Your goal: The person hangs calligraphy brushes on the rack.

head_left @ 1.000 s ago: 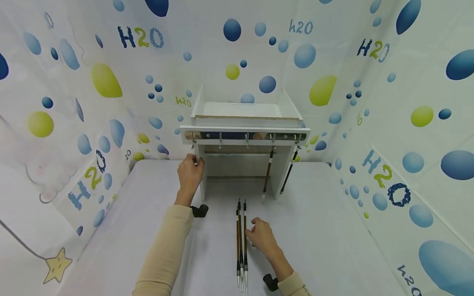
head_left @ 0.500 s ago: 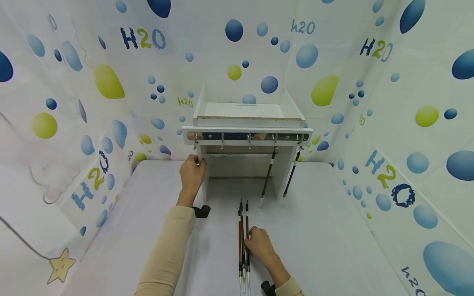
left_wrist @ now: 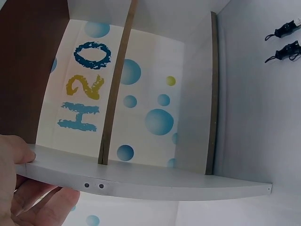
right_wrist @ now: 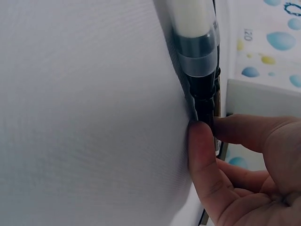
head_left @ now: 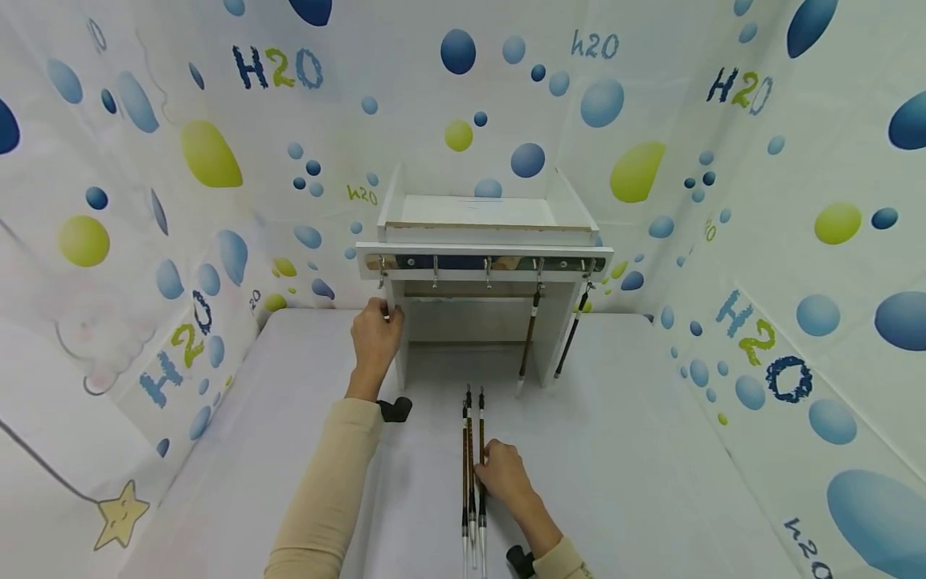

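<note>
My left hand (head_left: 376,338) grips the left side panel of a white shelf rack (head_left: 485,253). In the left wrist view its thumb lies on one face of the panel (left_wrist: 155,181), its fingers on the other. Three long calligraphy brushes (head_left: 470,458) with dark handle ends and clear caps lie side by side on the white cloth. My right hand (head_left: 508,478) pinches the rightmost brush (head_left: 481,434) between thumb and index finger. Up close, the right wrist view shows that brush's clear cap (right_wrist: 200,61) over white bristles.
Metal hooks (head_left: 488,272) line the rack's front rail. Two brushes hang there, one on an inner hook (head_left: 530,338) and one at the right end (head_left: 571,336). Walls (head_left: 463,96) printed with bubbles surround the white-covered table (head_left: 637,450).
My right hand has moved slightly left and closed its thumb and index finger on the rightmost brush. My left hand keeps its grip on the rack. The inner hanging brush sways slightly.
</note>
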Tool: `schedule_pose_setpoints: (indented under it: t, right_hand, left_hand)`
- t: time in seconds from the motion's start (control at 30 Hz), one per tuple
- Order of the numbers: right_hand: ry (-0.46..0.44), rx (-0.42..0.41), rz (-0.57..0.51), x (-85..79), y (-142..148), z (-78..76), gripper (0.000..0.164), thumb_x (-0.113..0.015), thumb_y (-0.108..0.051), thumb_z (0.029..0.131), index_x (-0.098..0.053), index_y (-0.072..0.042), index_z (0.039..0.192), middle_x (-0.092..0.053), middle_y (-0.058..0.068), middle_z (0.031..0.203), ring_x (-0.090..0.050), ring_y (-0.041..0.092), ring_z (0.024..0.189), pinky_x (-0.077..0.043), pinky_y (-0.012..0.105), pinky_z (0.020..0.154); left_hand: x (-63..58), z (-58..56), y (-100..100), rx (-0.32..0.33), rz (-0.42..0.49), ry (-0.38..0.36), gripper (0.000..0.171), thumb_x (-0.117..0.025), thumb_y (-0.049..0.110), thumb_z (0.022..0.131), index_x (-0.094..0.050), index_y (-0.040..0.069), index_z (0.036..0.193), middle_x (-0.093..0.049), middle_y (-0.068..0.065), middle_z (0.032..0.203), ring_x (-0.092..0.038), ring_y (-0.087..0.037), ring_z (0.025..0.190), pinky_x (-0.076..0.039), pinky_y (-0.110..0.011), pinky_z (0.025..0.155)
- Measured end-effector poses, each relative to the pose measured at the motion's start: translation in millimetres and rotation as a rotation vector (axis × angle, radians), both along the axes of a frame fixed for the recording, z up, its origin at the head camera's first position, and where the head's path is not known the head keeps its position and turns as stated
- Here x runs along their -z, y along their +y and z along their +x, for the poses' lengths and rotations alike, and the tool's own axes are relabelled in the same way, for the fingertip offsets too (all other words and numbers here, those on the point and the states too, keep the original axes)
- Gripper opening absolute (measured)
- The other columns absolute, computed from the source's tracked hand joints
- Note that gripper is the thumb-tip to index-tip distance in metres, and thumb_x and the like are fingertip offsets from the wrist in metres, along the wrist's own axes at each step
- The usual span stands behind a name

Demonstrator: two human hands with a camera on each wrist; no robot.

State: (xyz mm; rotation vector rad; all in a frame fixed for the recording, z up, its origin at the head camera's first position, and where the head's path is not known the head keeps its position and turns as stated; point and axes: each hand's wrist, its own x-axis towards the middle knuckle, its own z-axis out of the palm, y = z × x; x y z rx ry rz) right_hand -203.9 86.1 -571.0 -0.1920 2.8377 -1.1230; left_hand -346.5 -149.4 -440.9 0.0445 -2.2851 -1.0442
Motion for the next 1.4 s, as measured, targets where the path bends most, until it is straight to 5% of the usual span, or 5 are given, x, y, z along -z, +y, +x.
schedule_pose_setpoints:
  t: [0.67, 0.87, 1.4]
  right_hand:
    - [0.019, 0.046, -0.028, -1.2, -1, 1.1, 0.028, -0.066, -0.001, 0.083, -0.063, 0.015, 0.107, -0.066, 0.010, 0.074, -0.048, 0.009, 0.051, -0.039, 0.020, 0.043]
    - [0.044, 0.061, -0.094, -10.3, 1, 1.4, 0.032, -0.062, -0.001, 0.083, -0.062, 0.015, 0.111, -0.059, 0.002, 0.064, -0.046, 0.007, 0.048, -0.036, 0.018, 0.041]
    - [0.185, 0.158, -0.144, -44.1, 2, -5.3, 0.028, -0.067, -0.008, 0.087, -0.061, 0.001, 0.112, -0.060, 0.004, 0.082, -0.049, 0.010, 0.062, -0.042, 0.021, 0.049]
  left_hand:
    - [-0.5, -0.8, -2, -0.004, -0.002, 0.007, 0.023, -0.064, 0.015, 0.093, -0.066, -0.007, 0.096, -0.074, -0.026, 0.094, -0.073, -0.042, 0.085, -0.056, -0.055, 0.076]
    - [0.2, -0.2, -2, -0.003, -0.010, 0.006, 0.022, -0.064, 0.014, 0.092, -0.066, -0.007, 0.096, -0.074, -0.026, 0.094, -0.073, -0.042, 0.085, -0.056, -0.056, 0.075]
    - [1.5, -2.3, -1, 0.004, -0.017, -0.010, 0.023, -0.064, 0.015, 0.093, -0.066, -0.008, 0.098, -0.074, -0.026, 0.095, -0.073, -0.041, 0.086, -0.057, -0.054, 0.076]
